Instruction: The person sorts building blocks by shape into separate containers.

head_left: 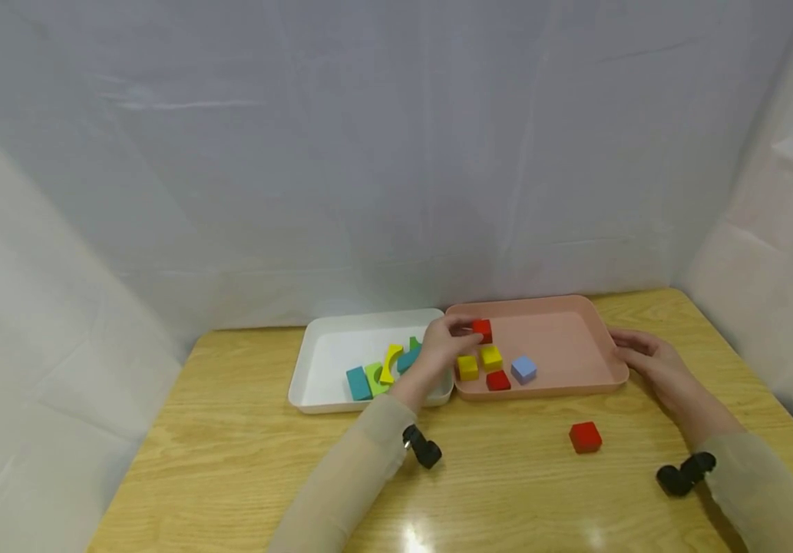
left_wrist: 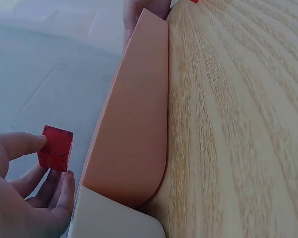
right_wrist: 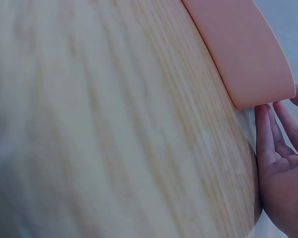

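My left hand (head_left: 440, 346) pinches a red cube (head_left: 483, 330) between thumb and fingertips, over the left end of the pink tray (head_left: 569, 346). In the left wrist view the red face of the cube shows dark specks, and it is held apart from the tray's wall. Below it in the tray lie two yellow cubes (head_left: 491, 357), a red block (head_left: 498, 381) and a light-blue cube (head_left: 523, 369). At the tray's right end, fairly straight fingers of my right hand (head_left: 659, 369) touch the outer wall, as the right wrist view shows.
A white tray (head_left: 320, 365) stands against the pink one's left end. It holds several shaped blocks, among them a teal block (head_left: 358, 383) and a yellow arch (head_left: 388, 364). Another red cube (head_left: 586, 437) sits on the wooden table (head_left: 507, 476). Pale sheeting (head_left: 396, 192) rises behind.
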Available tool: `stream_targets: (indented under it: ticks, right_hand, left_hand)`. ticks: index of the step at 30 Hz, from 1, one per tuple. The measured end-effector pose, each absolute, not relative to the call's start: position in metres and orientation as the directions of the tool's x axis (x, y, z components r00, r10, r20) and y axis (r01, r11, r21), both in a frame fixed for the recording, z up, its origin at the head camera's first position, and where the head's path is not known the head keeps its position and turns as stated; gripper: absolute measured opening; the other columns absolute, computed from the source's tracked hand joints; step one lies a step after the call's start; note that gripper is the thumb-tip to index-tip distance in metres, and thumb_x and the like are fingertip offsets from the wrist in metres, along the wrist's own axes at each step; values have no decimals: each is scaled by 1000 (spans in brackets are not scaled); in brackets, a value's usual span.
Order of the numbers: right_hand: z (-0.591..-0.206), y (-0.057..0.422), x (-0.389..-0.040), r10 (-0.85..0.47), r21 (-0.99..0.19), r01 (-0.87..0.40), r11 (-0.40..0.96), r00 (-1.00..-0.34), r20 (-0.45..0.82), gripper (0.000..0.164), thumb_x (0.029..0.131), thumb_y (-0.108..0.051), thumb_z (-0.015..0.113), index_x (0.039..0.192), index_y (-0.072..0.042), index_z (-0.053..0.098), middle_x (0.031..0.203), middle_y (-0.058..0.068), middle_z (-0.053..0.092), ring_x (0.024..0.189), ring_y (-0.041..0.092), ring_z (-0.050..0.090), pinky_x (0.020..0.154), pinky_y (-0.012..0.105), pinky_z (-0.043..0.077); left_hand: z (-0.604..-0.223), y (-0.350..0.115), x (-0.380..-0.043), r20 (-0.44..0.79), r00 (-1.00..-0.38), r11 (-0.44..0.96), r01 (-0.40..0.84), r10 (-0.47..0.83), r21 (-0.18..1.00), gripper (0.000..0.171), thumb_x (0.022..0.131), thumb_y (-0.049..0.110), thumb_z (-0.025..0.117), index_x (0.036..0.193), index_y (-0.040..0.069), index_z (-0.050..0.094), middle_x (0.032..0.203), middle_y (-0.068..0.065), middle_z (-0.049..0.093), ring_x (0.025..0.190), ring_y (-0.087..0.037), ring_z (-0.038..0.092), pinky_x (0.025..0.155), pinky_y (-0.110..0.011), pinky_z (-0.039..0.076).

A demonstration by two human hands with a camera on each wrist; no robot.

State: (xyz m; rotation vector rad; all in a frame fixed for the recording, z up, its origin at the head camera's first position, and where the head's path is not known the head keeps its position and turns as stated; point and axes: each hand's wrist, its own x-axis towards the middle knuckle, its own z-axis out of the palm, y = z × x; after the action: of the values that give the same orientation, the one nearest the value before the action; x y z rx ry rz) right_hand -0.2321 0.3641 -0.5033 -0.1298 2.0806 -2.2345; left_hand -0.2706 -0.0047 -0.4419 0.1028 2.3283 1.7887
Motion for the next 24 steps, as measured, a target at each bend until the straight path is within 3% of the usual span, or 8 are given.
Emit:
stream_targets:
  ticks: [24]
  right_hand:
    - [-503,365,-230,-122,-997,1,-81,-992,9,34,107,-4,60,125,-30,73,114,-23,75,103,-8,69,87,8,55]
  left_hand:
    - [-448,-1,-275,-116,-986,274,-79,122,958,35,100,9,74,134,9,71,132,-13,70,115,-26,65,104,-35,60]
